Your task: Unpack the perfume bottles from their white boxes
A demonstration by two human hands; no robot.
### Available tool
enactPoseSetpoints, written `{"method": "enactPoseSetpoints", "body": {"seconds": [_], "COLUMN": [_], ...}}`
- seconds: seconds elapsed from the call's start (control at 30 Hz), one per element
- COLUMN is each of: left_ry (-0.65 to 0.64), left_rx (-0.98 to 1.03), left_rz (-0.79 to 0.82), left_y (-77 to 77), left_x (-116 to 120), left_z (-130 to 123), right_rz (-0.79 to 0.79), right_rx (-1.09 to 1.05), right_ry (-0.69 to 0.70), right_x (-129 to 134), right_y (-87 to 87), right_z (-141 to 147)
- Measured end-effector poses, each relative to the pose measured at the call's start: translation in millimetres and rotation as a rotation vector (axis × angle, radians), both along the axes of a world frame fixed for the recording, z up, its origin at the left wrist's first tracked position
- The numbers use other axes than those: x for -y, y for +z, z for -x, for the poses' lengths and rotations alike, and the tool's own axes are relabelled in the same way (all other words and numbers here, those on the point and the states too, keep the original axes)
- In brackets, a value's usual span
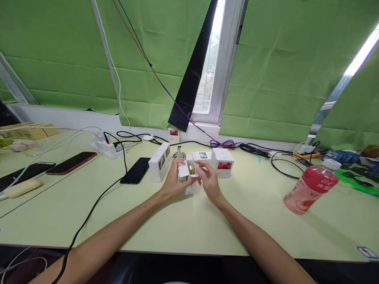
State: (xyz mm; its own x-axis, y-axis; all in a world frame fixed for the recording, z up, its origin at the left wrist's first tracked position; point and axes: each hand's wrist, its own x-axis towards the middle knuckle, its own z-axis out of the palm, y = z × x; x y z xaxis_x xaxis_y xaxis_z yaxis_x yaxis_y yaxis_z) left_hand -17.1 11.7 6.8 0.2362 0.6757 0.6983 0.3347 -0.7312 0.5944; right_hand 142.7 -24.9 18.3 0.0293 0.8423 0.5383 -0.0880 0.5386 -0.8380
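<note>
Near the middle of the table, my left hand (173, 179) is wrapped round a small white box (190, 189) that stands upright with its top flaps raised. A gold-coloured cap (192, 170) shows inside the opening. My right hand (209, 179) pinches the flap on the box's right side. Just behind my left hand stands a clear glass bottle (179, 153). White boxes with small pictures stand around: one (160, 162) to the left, one (202, 157) behind my right hand, and another (223, 162) to the right.
A dark phone (135, 170) lies left of the boxes, with a black cable crossing beside it. Two more phones and a power strip (108, 148) are farther left. On the right stands a pink drink bottle (310, 189). Cables run along the wall.
</note>
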Motion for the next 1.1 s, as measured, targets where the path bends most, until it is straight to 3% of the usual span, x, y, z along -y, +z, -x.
{"method": "enactPoseSetpoints", "body": {"seconds": [0.37,1.1], "left_ry": [0.005,0.025], "left_rx": [0.002,-0.016], "left_rz": [-0.015,-0.029], "left_y": [0.7,1.4], "left_x": [1.0,1.4], "left_z": [-0.4,0.6], "right_rz": [0.028,0.046], "right_rx": [0.111,0.126], "right_ry": [-0.023,-0.053], "right_x": [-0.7,-1.4], "right_y": [-3.2,-6.4], "right_z": [-0.1,3.1]}}
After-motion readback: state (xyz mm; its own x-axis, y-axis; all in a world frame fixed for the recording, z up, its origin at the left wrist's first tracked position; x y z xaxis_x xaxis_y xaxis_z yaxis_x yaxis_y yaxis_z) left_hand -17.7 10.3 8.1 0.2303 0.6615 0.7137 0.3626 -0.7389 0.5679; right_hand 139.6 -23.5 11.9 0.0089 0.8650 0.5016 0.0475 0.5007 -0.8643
